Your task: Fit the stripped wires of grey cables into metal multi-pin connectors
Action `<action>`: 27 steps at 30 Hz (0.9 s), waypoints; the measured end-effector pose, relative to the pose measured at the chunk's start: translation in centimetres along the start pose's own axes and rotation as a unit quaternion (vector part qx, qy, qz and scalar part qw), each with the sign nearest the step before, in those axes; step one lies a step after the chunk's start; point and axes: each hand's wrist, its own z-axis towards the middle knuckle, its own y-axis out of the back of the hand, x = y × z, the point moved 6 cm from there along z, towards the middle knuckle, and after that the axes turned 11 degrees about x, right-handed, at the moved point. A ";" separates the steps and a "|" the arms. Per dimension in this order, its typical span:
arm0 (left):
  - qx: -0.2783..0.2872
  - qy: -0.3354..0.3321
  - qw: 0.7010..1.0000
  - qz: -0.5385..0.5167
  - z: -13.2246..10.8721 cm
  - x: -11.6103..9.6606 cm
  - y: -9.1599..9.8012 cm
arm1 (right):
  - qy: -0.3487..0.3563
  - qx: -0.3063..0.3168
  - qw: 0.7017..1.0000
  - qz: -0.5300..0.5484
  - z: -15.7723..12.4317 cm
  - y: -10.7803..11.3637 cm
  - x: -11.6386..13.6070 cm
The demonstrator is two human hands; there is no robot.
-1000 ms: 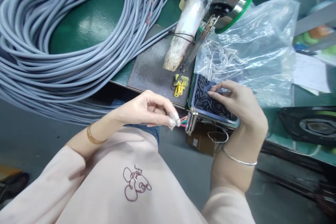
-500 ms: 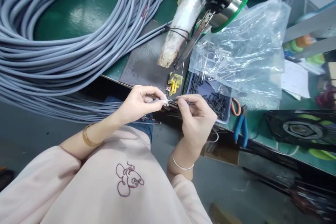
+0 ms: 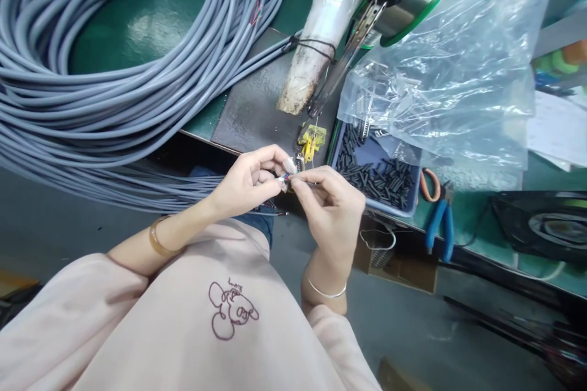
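Note:
Thin blue and red wires (image 3: 286, 176) stick out of a cable end pinched between the thumb and fingers of my left hand (image 3: 252, 178). From the right, the closed thumb and forefinger of my right hand (image 3: 331, 198) meet these wires; whatever lies inside that pinch is too small and hidden to make out. Just beyond my fingertips stand a small metal connector (image 3: 299, 162) and a yellow clip-like holder (image 3: 310, 145) at the bench edge. A soldering iron (image 3: 342, 67) slants down above the holder, its tip near it.
Bundled grey cables (image 3: 151, 88) fill the left side. To the right are a blue tray (image 3: 398, 210) of short black tubes, a clear plastic bag (image 3: 463, 91), blue-handled pliers (image 3: 440, 226) and a solder spool (image 3: 424, 3). A white wrapped tube (image 3: 312, 43) juts over the dark mat (image 3: 247, 116).
My right hand has moved left, closing the gap to my left fingertips. Coloured wires now show between the hands. The camera view has shifted slightly.

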 end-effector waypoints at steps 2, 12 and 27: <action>0.016 0.012 1.000 -0.020 -0.2 0.3 0.0 | 0.022 0.003 0.999 -0.027 -0.3 -0.3 0.3; 0.042 0.048 0.992 -0.110 -0.8 0.4 0.4 | -0.089 -0.032 0.995 0.034 -1.1 0.7 -2.2; -0.081 0.031 0.996 -0.017 0.1 0.2 1.5 | 0.061 -0.252 0.963 0.073 -1.7 2.0 -0.4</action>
